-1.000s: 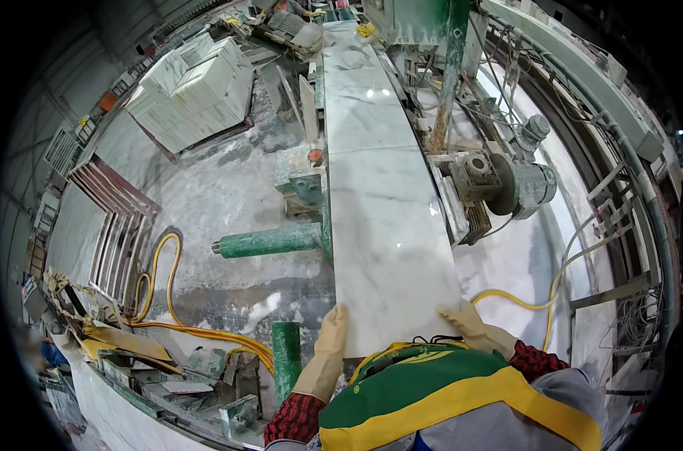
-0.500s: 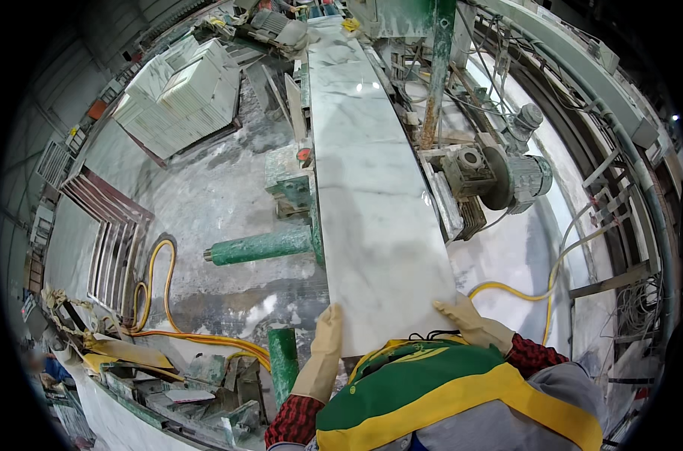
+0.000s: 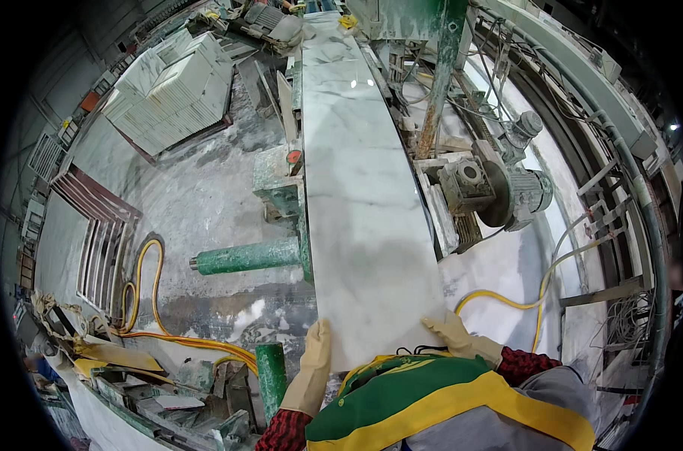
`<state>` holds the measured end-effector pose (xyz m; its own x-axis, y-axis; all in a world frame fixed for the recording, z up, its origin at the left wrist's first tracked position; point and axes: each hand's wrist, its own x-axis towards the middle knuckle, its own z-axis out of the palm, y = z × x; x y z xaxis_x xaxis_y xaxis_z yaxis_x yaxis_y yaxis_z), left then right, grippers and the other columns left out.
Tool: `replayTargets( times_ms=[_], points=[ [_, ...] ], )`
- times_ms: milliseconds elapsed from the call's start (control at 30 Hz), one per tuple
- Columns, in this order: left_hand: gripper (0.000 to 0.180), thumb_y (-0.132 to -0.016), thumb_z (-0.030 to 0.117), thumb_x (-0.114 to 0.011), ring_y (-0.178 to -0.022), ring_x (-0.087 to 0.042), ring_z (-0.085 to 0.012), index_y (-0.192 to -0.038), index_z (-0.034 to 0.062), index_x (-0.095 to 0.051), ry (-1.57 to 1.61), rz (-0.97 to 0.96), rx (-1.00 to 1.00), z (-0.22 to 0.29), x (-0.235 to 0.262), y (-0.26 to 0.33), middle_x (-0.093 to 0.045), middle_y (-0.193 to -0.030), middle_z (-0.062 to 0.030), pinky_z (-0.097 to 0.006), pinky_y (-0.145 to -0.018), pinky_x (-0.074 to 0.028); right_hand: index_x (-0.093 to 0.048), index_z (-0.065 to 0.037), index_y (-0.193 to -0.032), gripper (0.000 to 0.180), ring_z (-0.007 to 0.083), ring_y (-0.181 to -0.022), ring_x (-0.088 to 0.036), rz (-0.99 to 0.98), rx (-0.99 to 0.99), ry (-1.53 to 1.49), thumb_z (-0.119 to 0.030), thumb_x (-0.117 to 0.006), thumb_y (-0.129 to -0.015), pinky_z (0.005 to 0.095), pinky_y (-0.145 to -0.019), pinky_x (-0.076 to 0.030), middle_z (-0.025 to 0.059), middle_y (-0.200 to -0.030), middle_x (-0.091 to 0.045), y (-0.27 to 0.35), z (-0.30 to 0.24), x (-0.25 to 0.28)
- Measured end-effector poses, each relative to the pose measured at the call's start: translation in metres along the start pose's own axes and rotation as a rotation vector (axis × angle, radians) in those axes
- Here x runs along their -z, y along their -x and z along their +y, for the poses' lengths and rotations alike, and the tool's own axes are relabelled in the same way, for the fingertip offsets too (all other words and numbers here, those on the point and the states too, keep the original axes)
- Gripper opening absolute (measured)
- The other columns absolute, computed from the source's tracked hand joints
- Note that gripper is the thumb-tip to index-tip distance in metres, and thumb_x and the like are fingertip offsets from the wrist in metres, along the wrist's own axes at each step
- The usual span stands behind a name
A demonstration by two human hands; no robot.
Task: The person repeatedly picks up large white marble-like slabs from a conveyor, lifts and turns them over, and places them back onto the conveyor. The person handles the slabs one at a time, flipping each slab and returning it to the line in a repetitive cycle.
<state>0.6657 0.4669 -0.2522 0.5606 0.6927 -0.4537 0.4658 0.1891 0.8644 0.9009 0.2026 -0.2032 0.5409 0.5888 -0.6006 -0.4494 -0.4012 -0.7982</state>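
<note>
A long, polished white marble slab (image 3: 368, 218) with grey veins runs away from my body along a narrow machine bed. My left hand (image 3: 317, 357), in a cream rubber glove, grips its left edge close to the near end. On the opposite edge, my right hand (image 3: 458, 338) wears a matching glove and holds the slab's right side, thumb laid on the top face. The undersides of both hands are hidden. A green and yellow apron (image 3: 409, 391) covers the slab's near end partly.
A green cylinder (image 3: 247, 255) juts out left of the bed; a grey motor (image 3: 528, 192) stands at right. Stacked marble tiles (image 3: 172, 94) sit far left, near a slatted metal rack (image 3: 101, 240). Yellow hoses (image 3: 157, 293) cross the floor. Stone scraps (image 3: 180, 398) lie near left.
The view has shifted slightly. Both hands keep their hold, and they and the slab's near end appear a little closer to me.
</note>
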Motion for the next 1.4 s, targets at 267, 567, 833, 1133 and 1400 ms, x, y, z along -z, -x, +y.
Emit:
replayTargets(
  times_ms=[267, 567, 833, 1133, 1400],
  points=[
    [0.056, -0.106, 0.051, -0.043, -0.096, -0.060, -0.0230, -0.124, 0.0029, -0.065, 0.034, 0.038, 0.013, -0.010, -0.016, -0.008, -0.067, -0.104, -0.0116, -0.038, -0.090, -0.048, -0.066, -0.007, -0.109, 0.027, 0.0084, -0.079, -0.053, 0.002, 0.116, -0.033, -0.024, -0.078, -0.092, 0.0266, -0.070, -0.045, -0.0041, -0.091, -0.062, -0.023, 0.032, 0.020],
    [0.053, -0.107, 0.049, -0.045, -0.113, -0.064, -0.0267, -0.136, 0.0085, -0.061, 0.121, -0.054, 0.103, -0.067, -0.018, -0.044, -0.067, -0.125, -0.0122, -0.037, -0.098, -0.048, -0.062, -0.003, -0.125, 0.036, 0.0162, -0.096, -0.066, -0.013, 0.134, 0.139, -0.022, -0.072, -0.096, 0.0287, -0.086, -0.053, 0.0069, -0.112, -0.068, -0.025, 0.007, 0.019],
    [0.048, -0.105, 0.036, -0.058, -0.115, -0.065, -0.0308, -0.140, 0.0027, -0.054, 0.805, -0.092, 0.580, 0.013, 0.006, 0.064, -0.062, -0.133, -0.0159, -0.045, -0.092, -0.059, -0.059, -0.002, -0.131, 0.052, 0.0171, -0.102, -0.064, -0.116, 0.070, -0.091, -0.031, -0.078, -0.092, 0.0366, -0.088, -0.054, 0.0046, -0.116, -0.066, -0.022, -0.012, 0.008],
    [0.034, -0.105, 0.026, -0.055, -0.095, -0.071, -0.0271, -0.126, -0.0005, -0.059, 0.955, 0.015, 0.464, 0.007, -0.009, 0.074, -0.067, -0.114, -0.0147, -0.036, -0.081, -0.063, -0.059, 0.000, -0.132, 0.054, 0.0218, -0.104, -0.067, -0.035, 0.255, 0.182, -0.018, -0.078, -0.085, 0.0371, -0.087, -0.055, 0.0091, -0.111, -0.071, -0.033, 0.001, 0.016],
    [0.036, -0.104, 0.027, -0.053, -0.099, -0.068, -0.0246, -0.126, -0.0020, -0.056, 0.951, -0.075, 0.381, 0.009, -0.011, 0.074, -0.064, -0.116, -0.0137, -0.032, -0.073, -0.063, -0.053, 0.000, -0.141, 0.082, 0.0423, -0.128, -0.055, 0.089, 0.902, 1.258, -0.038, -0.082, -0.075, 0.0523, -0.107, -0.044, 0.0251, -0.138, -0.057, 0.032, -0.064, -0.045]
  ],
)
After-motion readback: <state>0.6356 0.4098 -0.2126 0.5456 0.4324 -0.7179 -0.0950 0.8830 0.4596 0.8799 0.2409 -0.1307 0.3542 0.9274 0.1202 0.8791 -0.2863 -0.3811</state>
